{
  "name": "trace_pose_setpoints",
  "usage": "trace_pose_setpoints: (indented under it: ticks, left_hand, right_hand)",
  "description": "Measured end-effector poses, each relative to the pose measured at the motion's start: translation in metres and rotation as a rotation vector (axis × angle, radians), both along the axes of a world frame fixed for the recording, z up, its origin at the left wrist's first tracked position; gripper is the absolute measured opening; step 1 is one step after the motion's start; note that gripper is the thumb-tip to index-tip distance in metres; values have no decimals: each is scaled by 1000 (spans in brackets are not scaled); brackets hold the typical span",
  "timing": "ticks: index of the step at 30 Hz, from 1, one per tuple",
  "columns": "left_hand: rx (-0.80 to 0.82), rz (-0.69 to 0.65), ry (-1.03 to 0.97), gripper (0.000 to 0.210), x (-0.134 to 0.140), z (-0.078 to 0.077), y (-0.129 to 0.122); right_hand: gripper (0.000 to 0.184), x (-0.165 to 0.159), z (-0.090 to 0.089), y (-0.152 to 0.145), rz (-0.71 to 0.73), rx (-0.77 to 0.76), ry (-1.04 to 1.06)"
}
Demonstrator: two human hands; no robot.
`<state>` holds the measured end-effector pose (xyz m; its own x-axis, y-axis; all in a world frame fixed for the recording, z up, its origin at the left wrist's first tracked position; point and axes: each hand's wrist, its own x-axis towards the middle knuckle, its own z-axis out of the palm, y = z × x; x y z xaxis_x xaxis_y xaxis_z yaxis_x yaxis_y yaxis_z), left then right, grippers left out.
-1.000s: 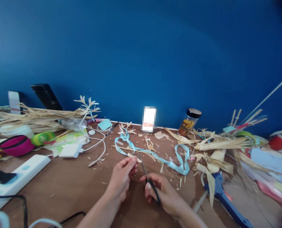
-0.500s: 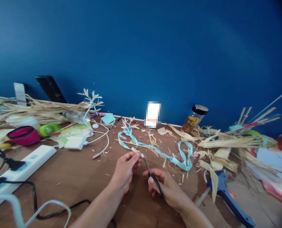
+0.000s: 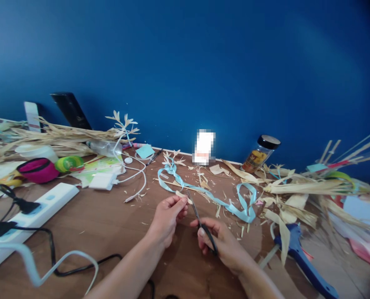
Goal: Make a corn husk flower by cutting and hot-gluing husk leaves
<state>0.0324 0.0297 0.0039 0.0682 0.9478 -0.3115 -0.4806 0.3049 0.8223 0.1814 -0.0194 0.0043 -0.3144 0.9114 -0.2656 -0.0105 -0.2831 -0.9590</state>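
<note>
Between the thumb and fingers of my left hand [image 3: 168, 218] is pinched a small pale strip of dried husk [image 3: 181, 196]. My right hand [image 3: 214, 238] grips black-handled scissors [image 3: 208, 236], whose blades point up and to the left, close beside the strip. Whether the blades touch the husk I cannot tell. Just beyond my hands, a light blue ribbon [image 3: 218, 200] curls over the brown table among husk scraps. A little husk flower [image 3: 173, 158] lies at the ribbon's far end.
On the left are a white power strip [image 3: 55, 203] with black cords, a white charger [image 3: 103, 181] and a magenta pouch [image 3: 38, 169]. A blue glue gun [image 3: 300, 253] lies at the right, near husk bundles [image 3: 309, 186]. A black-lidded jar [image 3: 260, 153] leans by the blue wall.
The whole view has shifted slightly, with things appearing a little further right. Both hands keep their hold on the husk strip and the scissors.
</note>
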Motion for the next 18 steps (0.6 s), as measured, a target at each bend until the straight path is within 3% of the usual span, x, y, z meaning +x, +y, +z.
trace_pose_setpoints:
  ticks: [18]
  left_hand:
    - [27,-86,92,18,-6,5,1]
  right_hand:
    - [47,0,3,-1,18,-24,-4]
